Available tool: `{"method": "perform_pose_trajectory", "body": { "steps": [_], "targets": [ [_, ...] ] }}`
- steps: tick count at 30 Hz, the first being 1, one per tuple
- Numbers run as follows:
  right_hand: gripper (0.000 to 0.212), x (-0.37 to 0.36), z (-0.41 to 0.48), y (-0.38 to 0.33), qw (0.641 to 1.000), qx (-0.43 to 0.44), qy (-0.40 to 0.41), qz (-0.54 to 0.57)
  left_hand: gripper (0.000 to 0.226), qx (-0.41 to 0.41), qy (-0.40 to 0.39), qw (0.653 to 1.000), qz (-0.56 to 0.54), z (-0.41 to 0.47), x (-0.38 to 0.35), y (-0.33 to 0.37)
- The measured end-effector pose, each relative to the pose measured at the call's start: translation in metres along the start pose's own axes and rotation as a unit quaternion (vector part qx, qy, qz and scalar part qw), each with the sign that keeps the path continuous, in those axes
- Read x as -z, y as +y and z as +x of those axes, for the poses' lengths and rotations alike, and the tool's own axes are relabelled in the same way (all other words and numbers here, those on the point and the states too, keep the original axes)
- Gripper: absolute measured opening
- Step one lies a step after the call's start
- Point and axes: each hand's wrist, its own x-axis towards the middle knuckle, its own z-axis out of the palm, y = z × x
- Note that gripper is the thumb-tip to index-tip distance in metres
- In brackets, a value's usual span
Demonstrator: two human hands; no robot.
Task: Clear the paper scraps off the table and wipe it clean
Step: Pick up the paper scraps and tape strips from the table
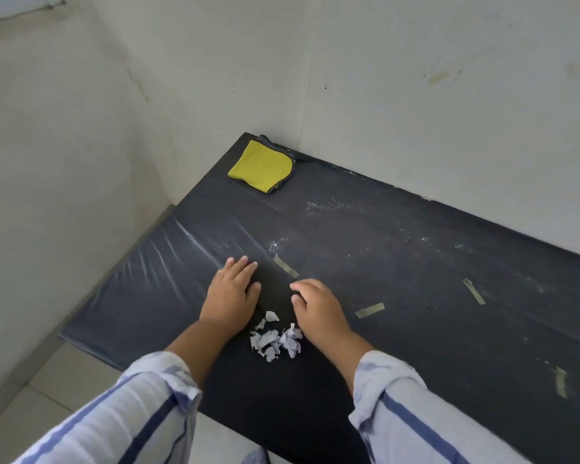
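One desk. One yellow cloth. One pile of paper scraps, too crumpled and overlapped to count singly. Four tape strips. Two hands: left hand, right hand.

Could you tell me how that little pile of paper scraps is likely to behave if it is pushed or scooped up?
The paper scraps look small, torn and crumpled, so they are probably very light and may scatter rather than slide together. Lying loose on the smooth dark table, they would likely slip easily. Cupping them between the left hand and right hand seems safest.
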Motion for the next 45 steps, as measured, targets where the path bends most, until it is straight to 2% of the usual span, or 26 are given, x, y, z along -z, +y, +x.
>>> {"method": "perform_pose_trajectory", "body": {
  "steps": [3, 8, 13, 19, 24, 33, 39, 42, 45],
  "targets": [
    [0.029, 0.002, 0.026, 0.001, 1.000, 0.009, -0.002, -0.022, 0.052, 0.008, -0.030, 0.997, 0.071, 0.019, -0.004, 0.003],
    [0.030, 0.001, 0.063, 0.000, 0.997, 0.023, -0.008, -0.069, 0.054, -0.003, -0.033, 0.985, 0.169, 0.029, -0.017, 0.007],
    [0.040, -0.003, 0.087, -0.008, 0.989, 0.033, -0.033, -0.138, 0.054, -0.006, -0.030, 0.982, 0.185, 0.031, -0.020, 0.004],
    [0.015, -0.005, 0.095, -0.007, 0.992, 0.037, -0.019, -0.120, 0.054, -0.002, -0.034, 0.981, 0.189, 0.032, -0.020, 0.006],
    [0.012, -0.004, 0.098, -0.008, 0.993, 0.023, -0.029, -0.111, 0.055, -0.002, -0.035, 0.981, 0.191, 0.032, -0.020, 0.007],
    [0.013, 0.015, 0.069, 0.005, 0.997, -0.065, -0.007, 0.031, 0.055, 0.000, -0.036, 0.982, 0.188, 0.031, -0.019, 0.007],
    [0.021, 0.035, 0.031, 0.003, 0.976, -0.120, 0.033, 0.177, 0.054, 0.001, -0.025, 0.983, 0.179, 0.031, -0.020, 0.006],
    [0.018, 0.043, 0.014, -0.002, 0.965, -0.144, 0.016, 0.218, 0.051, -0.009, -0.016, 0.989, 0.147, 0.028, -0.017, 0.006],
    [0.016, 0.042, -0.004, -0.005, 0.965, -0.153, -0.016, 0.211, 0.047, -0.021, -0.006, 0.996, 0.091, 0.018, -0.013, 0.002]
  ]
}}
